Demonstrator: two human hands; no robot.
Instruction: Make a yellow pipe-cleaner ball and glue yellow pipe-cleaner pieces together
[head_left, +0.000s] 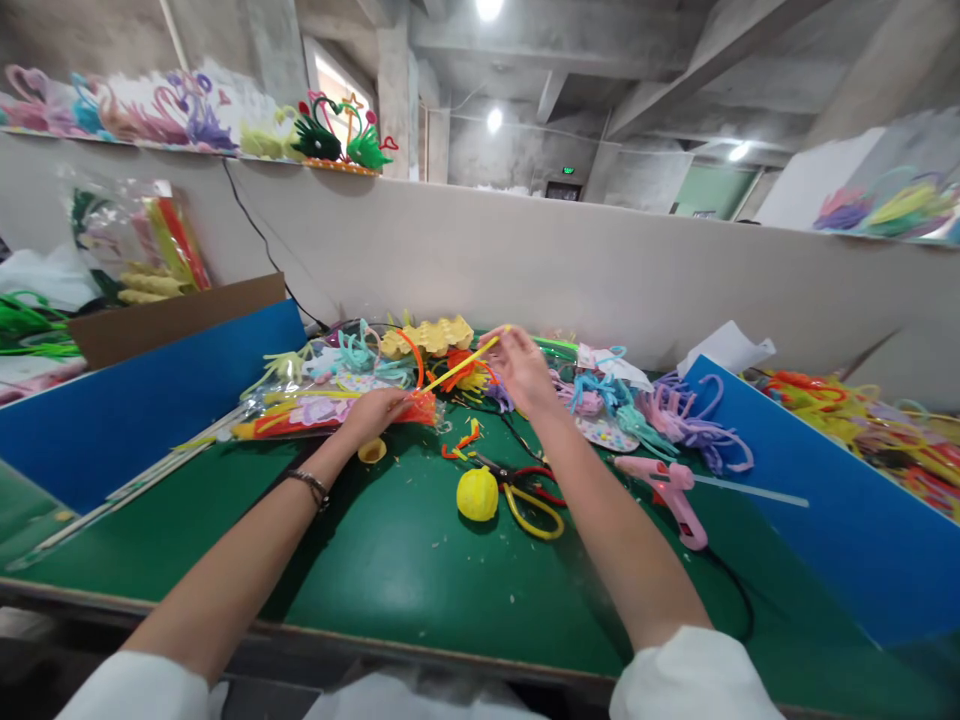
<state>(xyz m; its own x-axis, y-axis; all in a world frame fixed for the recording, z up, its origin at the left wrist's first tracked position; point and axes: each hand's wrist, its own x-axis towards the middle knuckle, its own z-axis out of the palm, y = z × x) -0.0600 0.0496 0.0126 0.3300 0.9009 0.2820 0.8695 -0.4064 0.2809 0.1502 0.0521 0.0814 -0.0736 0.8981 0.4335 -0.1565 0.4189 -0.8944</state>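
A yellow pipe cleaner is stretched at a slant between my two hands above the green table. My left hand pinches its lower end, close to a plastic bag of orange and yellow pipe cleaners. Higher up and to the right, my right hand closes its fingers on the other end. Below them lie a round yellow ball, scissors with red and yellow handles, and short orange and yellow scraps. A small tan cup-like piece sits near my left wrist.
A pink glue gun lies right of my right forearm, its cord trailing down. Blue boards stand at both sides. Behind my hands are a yellow egg-carton piece and bundles of purple pipe cleaners. Finished swans line the ledge.
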